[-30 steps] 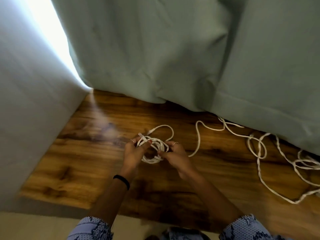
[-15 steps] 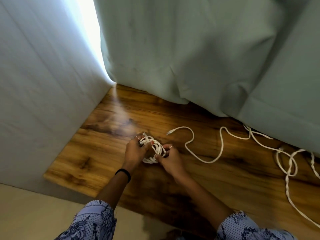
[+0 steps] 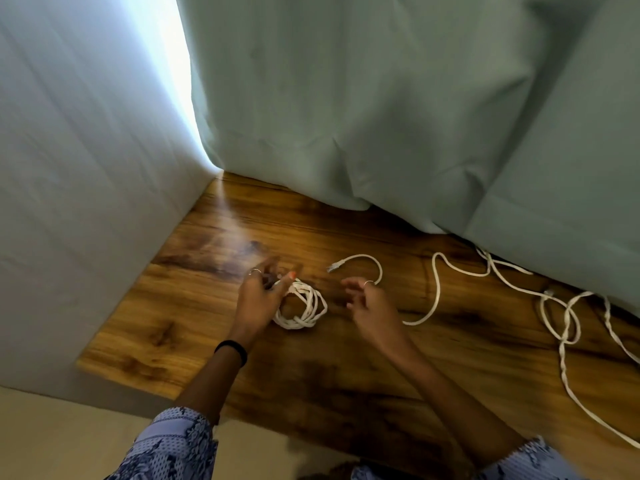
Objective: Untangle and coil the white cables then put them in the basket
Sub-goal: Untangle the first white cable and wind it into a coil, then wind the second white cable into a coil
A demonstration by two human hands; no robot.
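A small coil of white cable is seen lying on the dark-grained brown wooden desk, toward its left half. The left hand is placed at the coil's left side with fingers relaxed and spread; whether the coil is touched cannot be told because of blur. The right hand is held just to the right of the coil, apart from it, fingers loosely curled and nothing gripped. A long loose white cable is laid across the desk from a plug end near the right hand, curving behind that hand and running to the right, where it is twisted with other strands in a tangle near the right edge of the view. The back of the desk is bounded by a pale green hanging curtain, whose hem rests on the wood and over part of the cable. The left side is closed off by a white fabric panel, against which the desk's left edge is set. Bare wood is left in front of the hands, up to the near edge of the desk. A black band is worn on the left wrist, and blue patterned sleeves are visible at the bottom.
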